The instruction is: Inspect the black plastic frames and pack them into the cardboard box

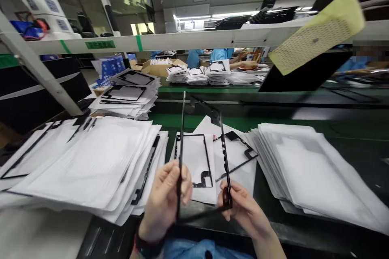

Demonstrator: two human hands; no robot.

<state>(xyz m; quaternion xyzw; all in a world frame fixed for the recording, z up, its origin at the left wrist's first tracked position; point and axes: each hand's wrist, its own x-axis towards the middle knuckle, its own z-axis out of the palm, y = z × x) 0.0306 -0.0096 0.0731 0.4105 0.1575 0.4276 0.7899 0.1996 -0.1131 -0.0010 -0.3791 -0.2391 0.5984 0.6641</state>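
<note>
A thin black rectangular frame (pixel 225 149) is held up and tilted in front of me, its middle open. My left hand (pixel 167 194) is closed on its left edge, thumb in front. My right hand (pixel 240 204) pinches the lower right corner. Behind it, a similar black frame (pixel 207 151) lies on a white sheet (pixel 194 156) on the green bench. Another such frame (pixel 232 168) rests at an angle on a second white sheet (pixel 240 158), partly hidden by the held one.
At left stands a tall stack of white sleeves (pixel 82 158) with black frames among them; a smaller stack (pixel 130 105) sits behind. More white sleeves (pixel 310 170) are piled at right. A yellow perforated strip (pixel 319 32) hangs from the shelf bar (pixel 188 41). Across the bench, people in blue work.
</note>
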